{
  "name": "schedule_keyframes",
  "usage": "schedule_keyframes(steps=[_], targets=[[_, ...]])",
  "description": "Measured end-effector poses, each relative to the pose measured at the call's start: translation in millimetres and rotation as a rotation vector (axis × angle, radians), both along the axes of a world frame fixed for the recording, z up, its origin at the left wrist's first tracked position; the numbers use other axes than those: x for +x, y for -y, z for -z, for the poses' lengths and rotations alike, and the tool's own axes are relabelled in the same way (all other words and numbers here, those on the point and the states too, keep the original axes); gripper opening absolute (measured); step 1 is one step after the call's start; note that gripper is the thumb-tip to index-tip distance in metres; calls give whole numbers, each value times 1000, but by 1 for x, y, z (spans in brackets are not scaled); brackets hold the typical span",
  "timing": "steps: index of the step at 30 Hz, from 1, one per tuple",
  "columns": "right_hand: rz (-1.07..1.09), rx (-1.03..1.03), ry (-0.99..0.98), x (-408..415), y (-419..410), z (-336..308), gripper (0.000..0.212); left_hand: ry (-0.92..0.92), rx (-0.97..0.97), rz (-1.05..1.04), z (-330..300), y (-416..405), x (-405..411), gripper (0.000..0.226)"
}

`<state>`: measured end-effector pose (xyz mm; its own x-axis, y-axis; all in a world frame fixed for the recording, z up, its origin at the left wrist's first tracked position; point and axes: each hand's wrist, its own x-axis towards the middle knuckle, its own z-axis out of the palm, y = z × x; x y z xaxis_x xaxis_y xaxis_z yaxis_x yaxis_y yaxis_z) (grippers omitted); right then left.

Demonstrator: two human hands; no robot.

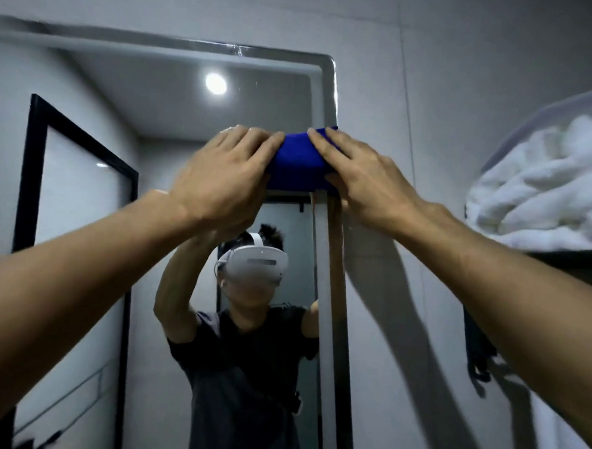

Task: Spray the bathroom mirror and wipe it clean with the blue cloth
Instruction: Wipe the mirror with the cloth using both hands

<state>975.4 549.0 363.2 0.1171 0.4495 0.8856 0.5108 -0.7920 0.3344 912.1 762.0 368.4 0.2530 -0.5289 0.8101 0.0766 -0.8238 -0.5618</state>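
Head view: left hand (222, 172) and right hand (362, 179) press flat the sideways-lying blue cloth (299, 162).

Pale grey walls (432, 77) close in the small room, with a thin vertical seam running down the wall left of the shelf (574, 254). That dark shelf sits high at the right edge and carries a heap of white towels (543, 189) under a clear cover. Something dark hangs below the shelf, too dim to identify. Soft shadows fall across the wall just left of it.
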Motion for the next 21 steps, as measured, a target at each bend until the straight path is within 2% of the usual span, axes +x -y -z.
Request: schedule_keyframes(steps=[7, 11, 14, 21], targets=[[-71, 13, -10, 0, 2, 80, 65, -68, 34, -14, 65, 1, -9, 55], [-4, -10, -4, 0, 2, 132, 82, -96, 48, -35, 113, 4, -15, 47], [26, -34, -6, -2, 3, 171, 82, -126, 45, -35, 150, 4, -19, 43], [9, -79, -104, -11, 8, 268, 90, -322, -40, -51, 241, 9, -25, 40]])
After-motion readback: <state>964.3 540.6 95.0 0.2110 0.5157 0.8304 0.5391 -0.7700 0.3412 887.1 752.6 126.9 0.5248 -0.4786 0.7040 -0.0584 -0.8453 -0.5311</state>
